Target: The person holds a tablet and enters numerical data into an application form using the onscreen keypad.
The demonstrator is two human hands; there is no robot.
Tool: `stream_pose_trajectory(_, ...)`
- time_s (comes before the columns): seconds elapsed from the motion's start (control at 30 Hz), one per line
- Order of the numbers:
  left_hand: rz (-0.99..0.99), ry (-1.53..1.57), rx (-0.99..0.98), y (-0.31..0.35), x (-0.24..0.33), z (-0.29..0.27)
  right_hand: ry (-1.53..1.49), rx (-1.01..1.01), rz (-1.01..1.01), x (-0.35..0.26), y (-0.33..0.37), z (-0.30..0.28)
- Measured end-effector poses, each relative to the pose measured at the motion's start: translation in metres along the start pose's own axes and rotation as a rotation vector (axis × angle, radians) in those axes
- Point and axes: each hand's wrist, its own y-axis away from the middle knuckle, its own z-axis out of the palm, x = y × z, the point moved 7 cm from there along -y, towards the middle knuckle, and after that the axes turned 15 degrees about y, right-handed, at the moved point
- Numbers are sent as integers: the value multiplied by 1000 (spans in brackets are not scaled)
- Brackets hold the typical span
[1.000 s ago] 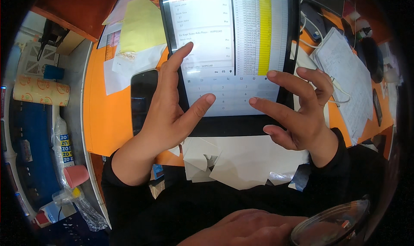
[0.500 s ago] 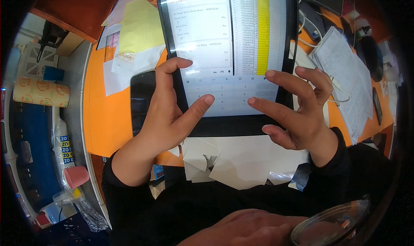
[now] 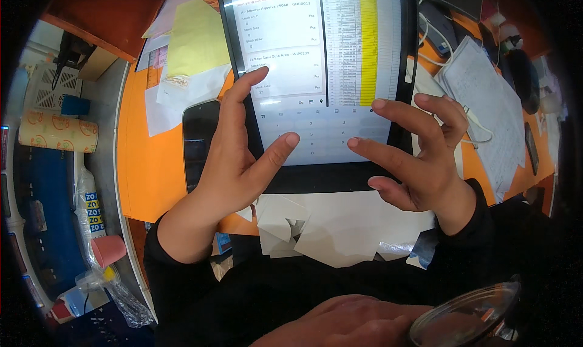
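A tablet (image 3: 291, 128) in a black case lies before me. Its lit screen is split between a form on the left and a spreadsheet with a yellow column on the right, with a number keypad along the bottom. My left hand (image 3: 234, 146) is at the tablet's left side, index finger stretched over the form and thumb over the keypad. My right hand (image 3: 425, 158) hovers over the lower right of the screen, fingers apart, the index fingertip by the keypad. Neither hand holds anything. Whether the fingertips touch the glass I cannot tell.
A dark flat device (image 3: 200, 140) lies left of the tablet on the orange desk (image 3: 149, 183). Yellow paper (image 3: 197, 40) and white sheets are behind it. Handwritten papers (image 3: 477, 92) and a white cable (image 3: 483, 134) are at right. A pink cup (image 3: 108, 250) stands far left.
The form on the screen has scrolled down, and its entries sit lower. My left index finger has moved up the screen. The right hand has hardly moved.
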Motion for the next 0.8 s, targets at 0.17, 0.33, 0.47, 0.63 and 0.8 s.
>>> stream_pose_trajectory(0.17,-9,51,-2,1,-2,1,0,14,-3,-1,0,-2)
stream_pose_trajectory(0.33,1,106,-25,0,-1,4,-21,52,9,1,0,-2)
stream_pose_trajectory(0.47,4,119,-35,-1,1,5,-44,43,38,1,2,-2)
stream_pose_trajectory(0.63,-10,82,-23,-1,1,5,-48,28,42,1,3,2)
stream_pose_trajectory(0.8,-18,131,-25,-2,-1,6,-53,37,49,1,4,1)
